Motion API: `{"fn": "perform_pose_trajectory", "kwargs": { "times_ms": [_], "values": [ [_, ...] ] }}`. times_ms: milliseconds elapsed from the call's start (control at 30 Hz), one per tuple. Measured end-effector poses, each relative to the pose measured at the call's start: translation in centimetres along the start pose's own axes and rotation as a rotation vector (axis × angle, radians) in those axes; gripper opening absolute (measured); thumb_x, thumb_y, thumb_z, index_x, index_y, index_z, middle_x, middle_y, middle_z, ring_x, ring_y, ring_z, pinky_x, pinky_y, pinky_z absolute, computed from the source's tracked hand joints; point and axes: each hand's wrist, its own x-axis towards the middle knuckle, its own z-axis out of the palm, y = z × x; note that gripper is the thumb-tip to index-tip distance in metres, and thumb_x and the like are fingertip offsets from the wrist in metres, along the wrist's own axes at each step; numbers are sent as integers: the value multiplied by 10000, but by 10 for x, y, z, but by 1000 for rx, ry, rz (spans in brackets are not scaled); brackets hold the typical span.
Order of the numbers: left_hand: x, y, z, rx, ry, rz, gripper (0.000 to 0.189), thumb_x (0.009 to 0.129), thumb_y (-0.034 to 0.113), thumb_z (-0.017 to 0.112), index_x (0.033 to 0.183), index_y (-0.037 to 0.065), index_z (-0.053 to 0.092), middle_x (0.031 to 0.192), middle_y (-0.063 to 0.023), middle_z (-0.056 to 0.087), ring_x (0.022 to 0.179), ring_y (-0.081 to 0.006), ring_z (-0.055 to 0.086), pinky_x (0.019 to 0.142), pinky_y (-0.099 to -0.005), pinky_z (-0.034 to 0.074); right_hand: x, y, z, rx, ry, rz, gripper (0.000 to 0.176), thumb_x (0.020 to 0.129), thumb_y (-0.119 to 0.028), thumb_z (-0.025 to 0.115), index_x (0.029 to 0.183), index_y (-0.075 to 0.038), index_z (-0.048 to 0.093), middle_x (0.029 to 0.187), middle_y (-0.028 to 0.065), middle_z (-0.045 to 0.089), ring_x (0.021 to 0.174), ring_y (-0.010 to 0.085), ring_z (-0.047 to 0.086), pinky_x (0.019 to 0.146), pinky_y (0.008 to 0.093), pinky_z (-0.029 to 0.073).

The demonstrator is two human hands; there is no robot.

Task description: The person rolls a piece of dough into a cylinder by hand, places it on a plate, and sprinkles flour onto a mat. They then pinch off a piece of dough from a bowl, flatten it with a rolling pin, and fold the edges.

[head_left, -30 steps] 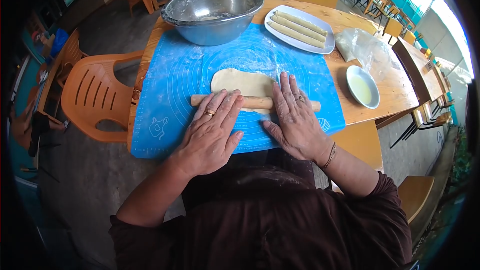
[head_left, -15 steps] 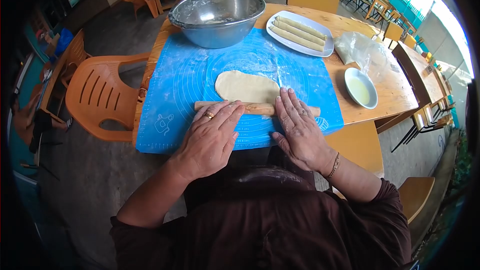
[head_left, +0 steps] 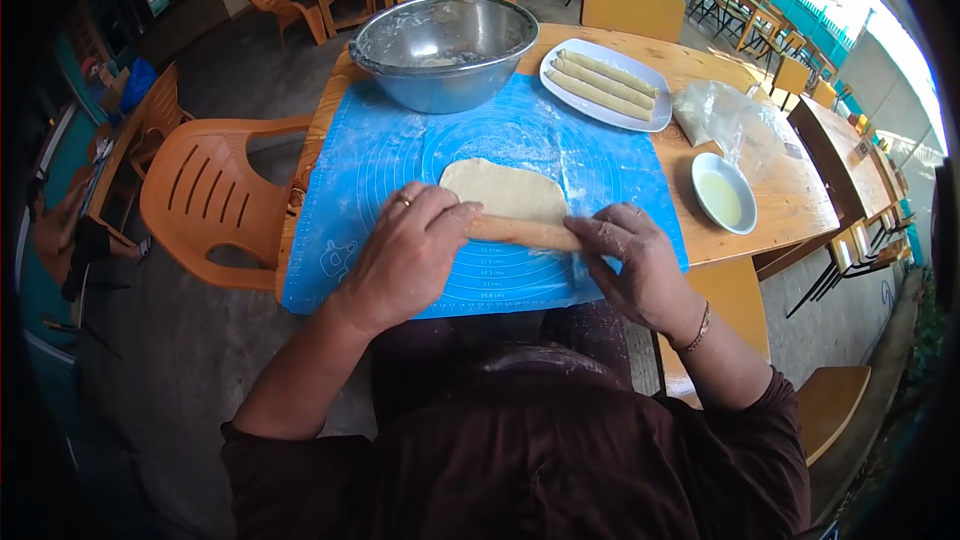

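Note:
A wooden rolling pin (head_left: 522,233) lies across the near edge of a flat, oval sheet of pale dough (head_left: 505,190). Both rest on a blue measuring mat (head_left: 380,170) dusted with flour. My left hand (head_left: 415,240) has its fingers wrapped round the pin's left end. Round the right end, the fingers of my right hand (head_left: 635,260) are curled, with the thumb below. The two ends of the pin are hidden by my hands.
A steel bowl (head_left: 440,90) stands at the mat's far left. Behind the mat, a white plate (head_left: 655,122) holds several rolled sticks. A plastic bag (head_left: 740,120) and a small bowl of pale liquid (head_left: 722,192) are on the right. An orange chair (head_left: 215,195) stands left.
My hands have gone from lying flat on the rolling pin to gripping its ends. The view has shifted slightly, so the table sits lower in the frame.

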Motion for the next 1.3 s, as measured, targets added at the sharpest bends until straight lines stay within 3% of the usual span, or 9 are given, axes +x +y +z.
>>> {"fn": "perform_pose_trajectory", "kwargs": {
  "times_ms": [167,500,567,667,733,800,833,1033,1300],
  "values": [
    [35,-40,-9,-9,-20,-80,357,789,-14,686,1144,5,668,975,-125,592,959,-287,557,875,-384,458,50,26,10,47,175,-41,317,780,24,648,1079,-63,709,899,139,576,830,318,572,746,408,483],
    [43,-81,12,-25,-350,-391,339,962,206,569,1220,-2,643,1268,-170,552,1168,-324,532,1016,-390,425,84,60,34,-155,-161,-79,299,922,-247,549,1039,-32,722,911,205,598,966,355,553,889,432,445],
    [57,-84,14,-39,-374,-436,385,986,268,533,1231,-11,636,1331,-186,530,1219,-332,512,1041,-397,413,106,59,24,28,-310,338,404,968,-336,484,970,-7,719,915,248,621,981,381,568,902,476,435],
    [72,-84,24,-224,-285,-470,521,1000,411,444,1263,-10,603,1260,-219,563,1178,-364,527,1059,-446,386,115,75,39,-182,-106,225,493,997,-381,444,896,20,712,905,275,631,989,416,575,921,498,428],
    [72,-84,46,-38,-142,-707,581,1011,445,391,1326,-30,502,1327,-227,521,1227,-370,486,1093,-457,332,118,77,53,-263,-130,209,520,1000,-418,436,976,34,691,976,275,627,1002,423,560,937,503,424],
    [73,-88,56,107,-206,-683,606,1014,457,369,1362,-33,448,1363,-224,494,1283,-379,433,1121,-474,284,114,74,69,-399,-148,243,575,1006,-460,394,1215,33,605,1220,306,562,1173,468,496,1020,521,386],
    [73,-90,59,250,-277,-655,634,1017,469,346,1397,-36,394,1398,-220,467,1340,-388,380,1149,-491,237,112,73,74,-407,-202,316,649,1012,-499,336,1427,-8,428,1434,321,393,1368,499,323,1120,546,284],
    [70,-83,51,273,-458,-706,677,1025,465,312,1474,-42,307,1542,-230,289,1482,-396,121,1178,-602,57,107,53,64,-341,-432,448,701,1011,-535,260,1524,-58,284,1564,308,171,1473,471,49,1195,539,109],
    [53,-66,32,279,-555,-627,694,1034,491,196,1510,-7,280,1610,-187,156,1501,-371,30,1175,-611,0,89,38,67,-401,-384,390,695,1019,-519,228,1529,-48,267,1576,297,143,1478,459,26,1189,567,72]
  ]
}}
